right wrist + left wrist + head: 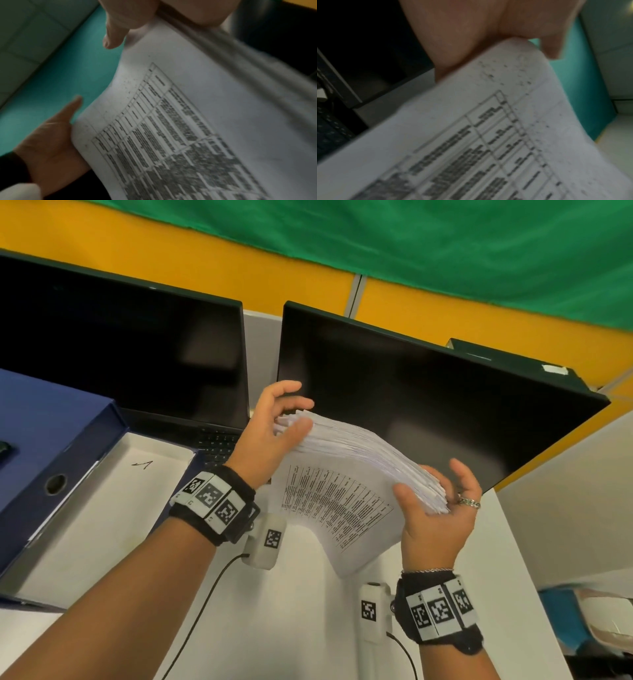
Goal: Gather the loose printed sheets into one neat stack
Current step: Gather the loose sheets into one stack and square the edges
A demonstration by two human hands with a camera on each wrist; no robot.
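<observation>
Stack up off the desk, one hand at each end.

Your left hand and right hand hold the sheets in the air in front of the right monitor, fingers loosely curled at each short end, thumbs on the near face. The upper edges look fanned and uneven, and the nearest printed sheet sags toward the desk. With so light a hold, that sheet could slide out if you tilt the stack more; squeezing harder risks bowing it and locking the skew in.
</observation>
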